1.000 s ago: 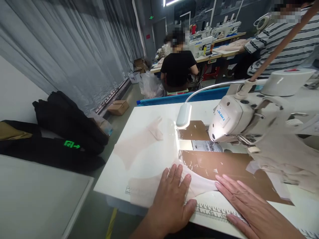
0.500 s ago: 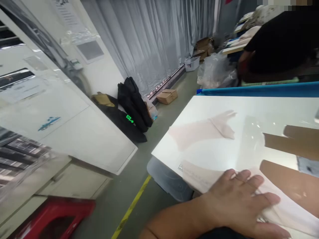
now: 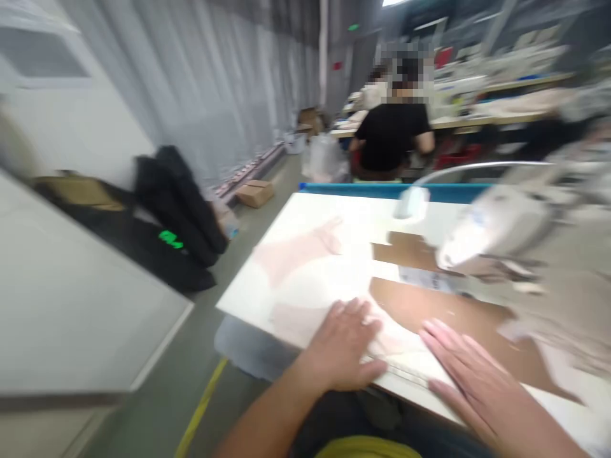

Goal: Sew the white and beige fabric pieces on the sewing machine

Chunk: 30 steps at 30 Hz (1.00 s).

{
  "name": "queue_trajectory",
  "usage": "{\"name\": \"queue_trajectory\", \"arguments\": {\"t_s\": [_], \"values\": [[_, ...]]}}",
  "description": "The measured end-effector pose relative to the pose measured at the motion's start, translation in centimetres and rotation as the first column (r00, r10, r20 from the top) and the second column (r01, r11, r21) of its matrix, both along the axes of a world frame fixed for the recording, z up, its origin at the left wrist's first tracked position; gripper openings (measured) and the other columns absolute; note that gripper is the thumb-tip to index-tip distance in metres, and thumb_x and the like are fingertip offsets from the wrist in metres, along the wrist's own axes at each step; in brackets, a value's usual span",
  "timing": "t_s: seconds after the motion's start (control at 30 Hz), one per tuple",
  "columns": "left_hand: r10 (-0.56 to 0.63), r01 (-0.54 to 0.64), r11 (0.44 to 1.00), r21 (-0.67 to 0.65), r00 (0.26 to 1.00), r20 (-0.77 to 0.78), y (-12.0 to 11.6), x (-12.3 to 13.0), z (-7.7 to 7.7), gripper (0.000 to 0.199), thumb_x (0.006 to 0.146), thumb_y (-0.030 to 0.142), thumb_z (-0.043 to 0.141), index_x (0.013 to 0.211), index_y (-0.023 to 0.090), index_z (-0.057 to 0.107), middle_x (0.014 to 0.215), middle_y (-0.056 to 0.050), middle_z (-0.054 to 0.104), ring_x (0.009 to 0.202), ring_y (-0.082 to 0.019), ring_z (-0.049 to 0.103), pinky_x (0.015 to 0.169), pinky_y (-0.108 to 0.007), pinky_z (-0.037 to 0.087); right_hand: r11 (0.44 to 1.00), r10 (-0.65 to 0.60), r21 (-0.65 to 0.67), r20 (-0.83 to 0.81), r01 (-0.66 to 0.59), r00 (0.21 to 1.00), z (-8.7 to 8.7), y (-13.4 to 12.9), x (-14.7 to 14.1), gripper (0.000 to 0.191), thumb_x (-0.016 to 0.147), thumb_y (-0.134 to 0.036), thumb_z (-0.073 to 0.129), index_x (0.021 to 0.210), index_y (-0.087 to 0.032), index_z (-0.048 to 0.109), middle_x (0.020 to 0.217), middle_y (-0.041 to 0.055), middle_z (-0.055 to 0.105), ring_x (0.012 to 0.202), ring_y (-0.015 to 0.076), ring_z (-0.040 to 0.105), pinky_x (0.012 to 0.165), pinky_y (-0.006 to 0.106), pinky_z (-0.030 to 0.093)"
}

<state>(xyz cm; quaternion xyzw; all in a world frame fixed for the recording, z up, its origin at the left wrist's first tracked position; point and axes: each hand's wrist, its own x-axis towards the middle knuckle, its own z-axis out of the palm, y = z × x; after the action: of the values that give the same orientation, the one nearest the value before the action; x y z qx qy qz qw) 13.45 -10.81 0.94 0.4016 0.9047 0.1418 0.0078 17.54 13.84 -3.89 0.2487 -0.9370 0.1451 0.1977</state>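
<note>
My left hand (image 3: pixel 344 346) lies flat, fingers spread, on a pale pink piece of cloth (image 3: pixel 292 321) along the front of the white table (image 3: pixel 238 289). To its right, my right hand (image 3: pixel 461 359) rests with fingers stretched out, palm down, by the lower edge of a brown cardboard piece (image 3: pixel 443 318); whether it touches the cloth or only the table I cannot tell. Farther back lies a second thin pink cloth piece (image 3: pixel 298 251), spread flat. A smaller brown cardboard piece (image 3: pixel 405 251) lies behind the large one. The view is blurred.
A white sewing machine (image 3: pixel 496 222) stands on the right of the table, with a lamp (image 3: pixel 413 203) beside it. A person in black (image 3: pixel 394 137) sits beyond the blue edge (image 3: pixel 353 189). Black rolls (image 3: pixel 176 203) and a carton (image 3: pixel 256 193) stand left on the floor.
The view has swung right and up, bringing the sewing machine, the seated person and my right hand into sight. My left hand stays flat on the cloth.
</note>
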Motion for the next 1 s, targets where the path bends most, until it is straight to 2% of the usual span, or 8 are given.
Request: {"name": "queue_trajectory", "arguments": {"t_s": [0.13, 0.3, 0.43, 0.57, 0.67, 0.77, 0.87, 1.0], "values": [[-0.053, 0.053, 0.998, 0.029, 0.999, -0.003, -0.2, -0.9, -1.0, 0.055, 0.093, 0.051, 0.042, 0.14, 0.022, 0.038, 0.156, -0.01, 0.023, 0.144, -0.029, 0.019, 0.116, -0.052, 0.021, 0.957, -0.168, 0.251, 0.068, 0.146, 0.983, 1.2, 3.9, 3.1, 0.058, 0.092, -0.046, 0.047, 0.142, -0.018, 0.039, 0.146, 0.0128, 0.041, 0.133, 0.0328, 0.038, 0.101, 0.053, 0.042], [-0.085, 0.083, 0.996, -0.038, 0.996, -0.04, -0.3, -0.7, -1.1, 0.054, 0.094, 0.046, 0.043, 0.141, 0.021, 0.036, 0.156, -0.011, 0.022, 0.144, -0.03, 0.019, 0.115, -0.053, 0.023, 0.925, -0.335, 0.206, 0.039, 0.32, 0.942, 2.7, 3.2, 3.9, 0.06, 0.095, -0.04, 0.042, 0.147, -0.014, 0.026, 0.149, 0.0167, 0.035, 0.139, 0.0321, 0.028, 0.1, 0.051, 0.045], [-0.089, 0.085, 0.995, -0.052, 0.993, -0.08, -0.3, -0.8, -1.2, 0.054, 0.094, 0.045, 0.043, 0.142, 0.021, 0.036, 0.155, -0.011, 0.024, 0.143, -0.03, 0.019, 0.114, -0.053, 0.024, 0.968, -0.238, 0.069, -0.057, 0.241, 0.97, 4.2, 2.0, 4.3, 0.067, 0.095, -0.034, 0.041, 0.152, -0.017, 0.009, 0.154, 0.0153, 0.023, 0.142, 0.0329, 0.017, 0.107, 0.056, 0.035], [-0.092, 0.086, 0.994, -0.066, 0.991, -0.096, -0.3, -0.9, -1.3, 0.053, 0.094, 0.044, 0.044, 0.142, 0.021, 0.038, 0.155, -0.01, 0.024, 0.143, -0.03, 0.02, 0.114, -0.053, 0.025, 0.974, -0.122, 0.206, 0.118, 0.096, 0.985, 3.3, 2.0, 4.3, 0.069, 0.094, -0.04, 0.046, 0.151, -0.017, 0.016, 0.149, 0.0143, 0.036, 0.138, 0.0305, 0.03, 0.104, 0.052, 0.04], [-0.103, 0.096, 0.993, -0.072, 0.991, -0.091, -0.3, -0.9, -1.2, 0.053, 0.093, 0.043, 0.045, 0.141, 0.02, 0.04, 0.155, -0.011, 0.024, 0.143, -0.031, 0.02, 0.114, -0.053, 0.025, 0.97, -0.158, 0.213, 0.19, 0.117, 0.969, 2.2, 2.6, 4.5, 0.062, 0.093, -0.041, 0.047, 0.146, -0.017, 0.029, 0.149, 0.0138, 0.037, 0.138, 0.0304, 0.029, 0.106, 0.053, 0.038], [-0.105, 0.101, 0.994, -0.047, 0.989, -0.103, -0.3, -0.9, -1.2, 0.053, 0.093, 0.041, 0.045, 0.142, 0.019, 0.038, 0.155, -0.011, 0.023, 0.143, -0.032, 0.02, 0.114, -0.053, 0.025, 0.969, -0.22, 0.149, 0.175, 0.195, 0.96, 2.1, 2.9, 4.9, 0.064, 0.093, -0.042, 0.047, 0.146, -0.014, 0.027, 0.151, 0.0169, 0.032, 0.139, 0.031, 0.027, 0.104, 0.052, 0.04], [-0.104, 0.101, 0.995, -0.026, 0.988, -0.118, -0.2, -0.8, -1.1, 0.055, 0.093, 0.038, 0.046, 0.143, 0.018, 0.035, 0.155, -0.011, 0.024, 0.144, -0.032, 0.018, 0.113, -0.052, 0.026, 0.969, -0.244, 0.07, 0.146, 0.236, 0.959, 3.1, 2.7, 5.1, 0.069, 0.093, -0.041, 0.048, 0.149, -0.013, 0.018, 0.153, 0.0189, 0.025, 0.141, 0.0325, 0.021, 0.104, 0.053, 0.039], [-0.131, 0.134, 0.991, 0.002, 0.974, -0.183, -0.1, -0.4, -0.7, 0.056, 0.091, 0.032, 0.049, 0.143, 0.017, 0.033, 0.155, -0.013, 0.023, 0.144, -0.034, 0.014, 0.113, -0.056, 0.022, 0.984, -0.171, -0.055, 0.009, 0.171, 0.985, 4.9, 2.0, 5.2, 0.078, 0.092, -0.042, 0.051, 0.152, -0.019, 0.008, 0.156, 0.0161, 0.015, 0.141, 0.0355, 0.018, 0.105, 0.056, 0.036]]}}
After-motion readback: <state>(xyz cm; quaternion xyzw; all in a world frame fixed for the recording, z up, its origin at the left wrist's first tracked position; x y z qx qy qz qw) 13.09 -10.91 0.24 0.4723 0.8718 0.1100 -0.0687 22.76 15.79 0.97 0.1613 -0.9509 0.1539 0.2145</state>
